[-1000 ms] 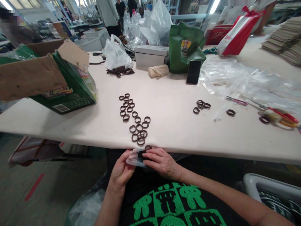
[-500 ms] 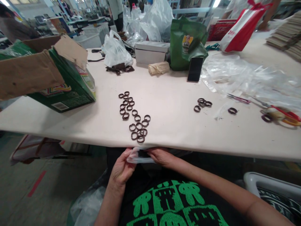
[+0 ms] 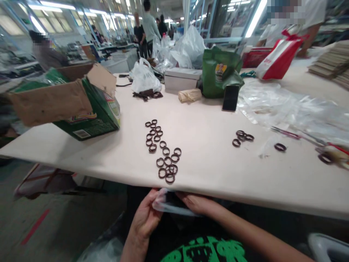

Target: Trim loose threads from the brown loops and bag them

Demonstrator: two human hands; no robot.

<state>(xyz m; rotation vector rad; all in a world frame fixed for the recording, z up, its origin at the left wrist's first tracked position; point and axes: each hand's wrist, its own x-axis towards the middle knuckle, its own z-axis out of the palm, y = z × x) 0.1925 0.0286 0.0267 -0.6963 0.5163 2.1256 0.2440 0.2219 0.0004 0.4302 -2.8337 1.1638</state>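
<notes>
My left hand (image 3: 147, 217) and my right hand (image 3: 196, 203) are both closed on a small clear plastic bag (image 3: 170, 206) just below the near table edge, in front of my lap. Something dark shows inside the bag. On the table (image 3: 207, 163) right above my hands lies a trail of several dark brown rings (image 3: 162, 153). A smaller cluster of dark rings (image 3: 242, 137) sits to the right, with a single ring (image 3: 280, 147) further right.
An open green cardboard box (image 3: 68, 103) stands at the left. A black phone (image 3: 230, 98) leans on a green bag (image 3: 220, 71). Clear plastic sheets (image 3: 289, 109), scissors (image 3: 331, 153), a white box (image 3: 182, 78) and other bags lie around. People stand far behind.
The view has tilted up, so my hands and the bag sit lower in the picture. My right hand has slid partly under the table edge. The rings on the table have not moved.
</notes>
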